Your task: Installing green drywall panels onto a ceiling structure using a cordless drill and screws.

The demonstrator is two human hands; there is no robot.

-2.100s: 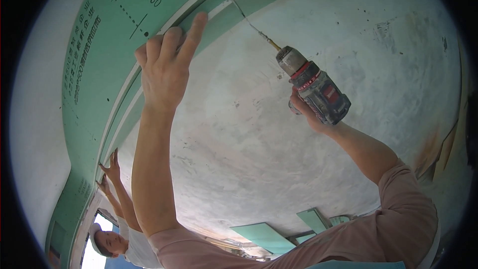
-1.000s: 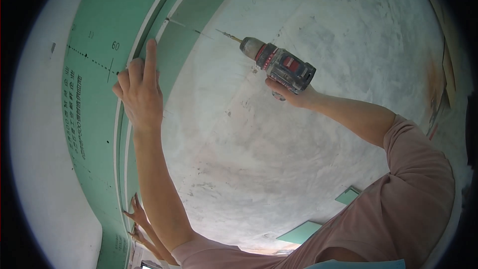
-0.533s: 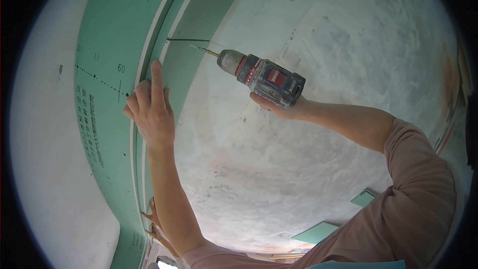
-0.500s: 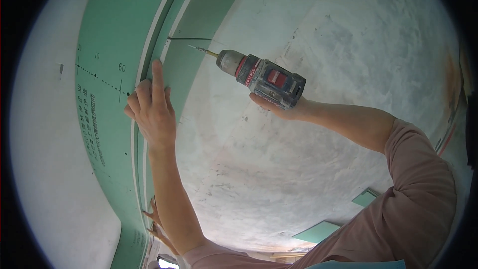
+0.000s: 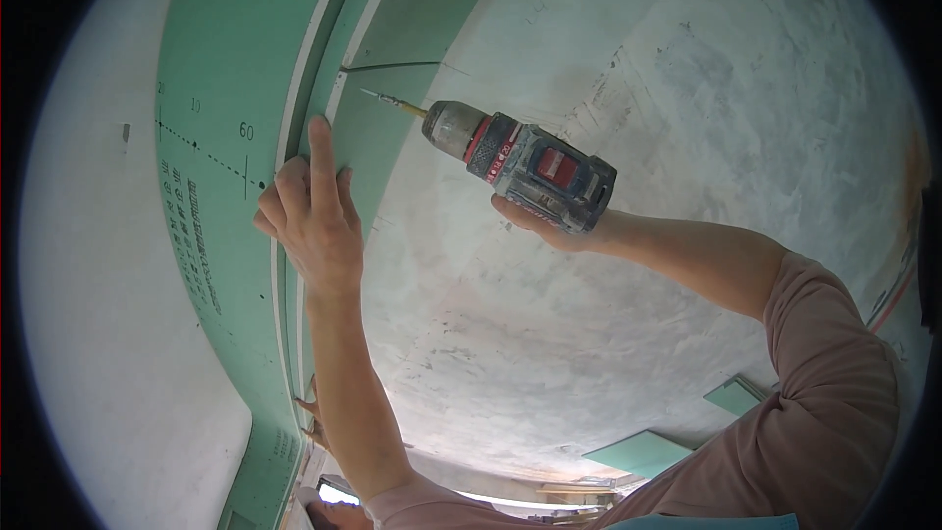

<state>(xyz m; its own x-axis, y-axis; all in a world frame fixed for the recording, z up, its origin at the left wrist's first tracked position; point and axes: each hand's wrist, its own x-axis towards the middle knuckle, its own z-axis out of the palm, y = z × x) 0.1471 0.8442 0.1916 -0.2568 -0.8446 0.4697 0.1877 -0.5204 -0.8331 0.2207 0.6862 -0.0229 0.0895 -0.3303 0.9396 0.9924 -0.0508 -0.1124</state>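
Observation:
My left hand (image 5: 319, 221) is at the edge of a long green plasterboard (image 5: 240, 59). Its index finger points up along the pale cut edge, while the other fingers bend over the lip and the thumb lies on the far side. In my right hand (image 5: 549, 229) is a dusty cordless drill (image 5: 525, 162) with a red-marked collar, held by a grip mostly hidden behind its body. A long thin bit (image 5: 397, 103) points left in front of a second green board strip (image 5: 407, 25), near a dark seam. Whether the tip touches the strip, I cannot tell.
Farther along the board's edge, another person's hands (image 5: 312, 417) touch it; part of that person (image 5: 339, 513) shows at the bottom. Green board pieces (image 5: 638, 453) lie at lower right. A mottled grey surface (image 5: 687, 137) spreads behind the drill; a white wall (image 5: 98, 265) is at left.
The view has shifted a little. The drill has moved left relative to the boards, so its bit tip appears closer to the seam. My left hand stays on the same edge.

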